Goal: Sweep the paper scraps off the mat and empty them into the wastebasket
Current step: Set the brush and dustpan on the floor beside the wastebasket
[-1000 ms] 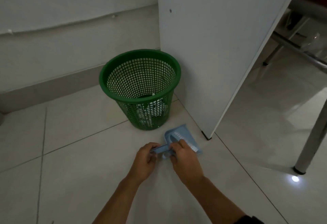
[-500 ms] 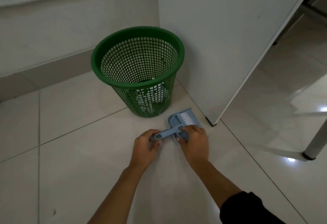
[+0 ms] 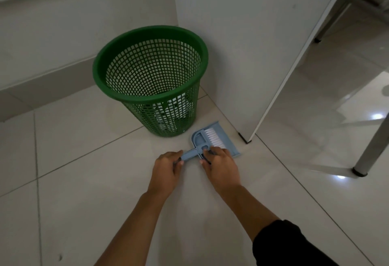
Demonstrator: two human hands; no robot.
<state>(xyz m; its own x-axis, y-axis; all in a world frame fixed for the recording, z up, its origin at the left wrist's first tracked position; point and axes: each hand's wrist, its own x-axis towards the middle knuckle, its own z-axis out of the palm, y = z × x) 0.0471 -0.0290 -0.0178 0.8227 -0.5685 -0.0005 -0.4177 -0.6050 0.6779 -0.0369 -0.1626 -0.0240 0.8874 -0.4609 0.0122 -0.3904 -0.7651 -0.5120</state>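
A small light-blue dustpan (image 3: 226,133) lies flat on the tiled floor just in front of the green mesh wastebasket (image 3: 117,91). A matching blue brush with white bristles (image 3: 212,137) rests inside the pan. My left hand (image 3: 167,171) pinches the end of the blue handle. My right hand (image 3: 221,165) grips the handle where it meets the pan, covering the pan's near corner. White paper shows through the mesh at the bottom of the wastebasket. No mat is in view.
A white cabinet panel (image 3: 242,44) stands right behind the dustpan, its black foot (image 3: 244,137) close by. A metal table leg (image 3: 370,150) rises at the right. The wall's skirting (image 3: 48,80) runs behind the wastebasket. Glossy floor tiles surround everything.
The view has moved closer and lower toward the wastebasket. Both hands stayed on the handle, and the dustpan with the brush has settled flat on the floor.
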